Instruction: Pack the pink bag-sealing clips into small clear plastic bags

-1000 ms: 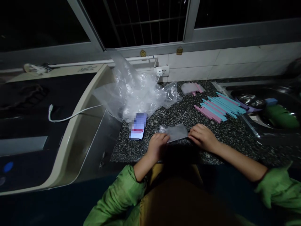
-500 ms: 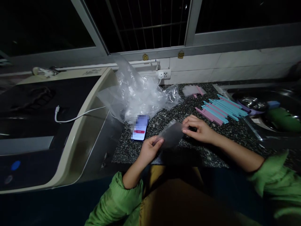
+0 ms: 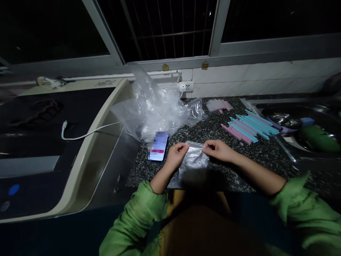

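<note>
A small clear plastic bag hangs between my two hands over the front of the counter, its upper edge toward the window. My left hand pinches the top left corner between thumb and fingers. At the top right corner, my right hand grips the same edge. The bag looks flat and catches the light. Just left of my left hand lies a phone with its screen lit. Pink and blue plastic strips are spread in a row beyond my right hand.
A heap of clear plastic bags covers the back left of the speckled counter. Small clear bags with pink strips lie near the wall. A washing machine stands left, with a white cable across it. The sink is at right.
The bag has turned from slanted to upright, its top edge now facing away from me. Both hands have come closer together and now pinch its two upper corners.
</note>
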`<action>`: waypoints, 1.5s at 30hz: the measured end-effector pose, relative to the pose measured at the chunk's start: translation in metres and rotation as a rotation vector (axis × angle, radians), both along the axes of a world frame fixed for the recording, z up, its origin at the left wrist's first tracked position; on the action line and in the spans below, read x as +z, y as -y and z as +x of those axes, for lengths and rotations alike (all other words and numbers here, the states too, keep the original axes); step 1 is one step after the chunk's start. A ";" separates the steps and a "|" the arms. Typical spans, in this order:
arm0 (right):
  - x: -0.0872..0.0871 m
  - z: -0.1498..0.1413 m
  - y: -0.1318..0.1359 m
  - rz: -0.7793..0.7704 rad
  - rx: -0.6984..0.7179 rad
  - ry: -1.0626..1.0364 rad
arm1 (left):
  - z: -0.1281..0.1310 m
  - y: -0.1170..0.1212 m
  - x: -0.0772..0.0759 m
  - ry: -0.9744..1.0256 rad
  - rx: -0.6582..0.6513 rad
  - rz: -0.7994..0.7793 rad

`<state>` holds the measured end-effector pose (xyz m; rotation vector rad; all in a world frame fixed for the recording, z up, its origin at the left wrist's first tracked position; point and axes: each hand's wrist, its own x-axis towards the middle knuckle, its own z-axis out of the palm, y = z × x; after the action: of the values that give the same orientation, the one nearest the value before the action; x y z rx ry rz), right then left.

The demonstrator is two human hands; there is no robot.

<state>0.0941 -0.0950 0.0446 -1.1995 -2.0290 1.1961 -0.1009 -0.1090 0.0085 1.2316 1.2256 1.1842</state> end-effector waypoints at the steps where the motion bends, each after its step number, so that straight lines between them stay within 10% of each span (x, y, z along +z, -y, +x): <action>1: -0.004 0.000 -0.002 -0.001 -0.026 0.001 | 0.002 -0.006 -0.003 -0.009 0.029 0.007; 18: -0.050 0.003 -0.023 -0.027 -0.169 -0.058 | 0.015 -0.041 -0.017 -0.063 0.230 0.405; 31: -0.059 0.014 -0.022 0.305 -0.204 0.123 | 0.014 -0.038 -0.024 0.002 0.061 0.049; 45: -0.049 0.117 -0.053 0.593 -0.691 0.918 | 0.000 -0.034 -0.022 -0.007 0.019 -0.030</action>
<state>0.2107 -0.0415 -0.0047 -2.0499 -1.9602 -0.3548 -0.1013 -0.0751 -0.0135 1.2050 1.2586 1.1718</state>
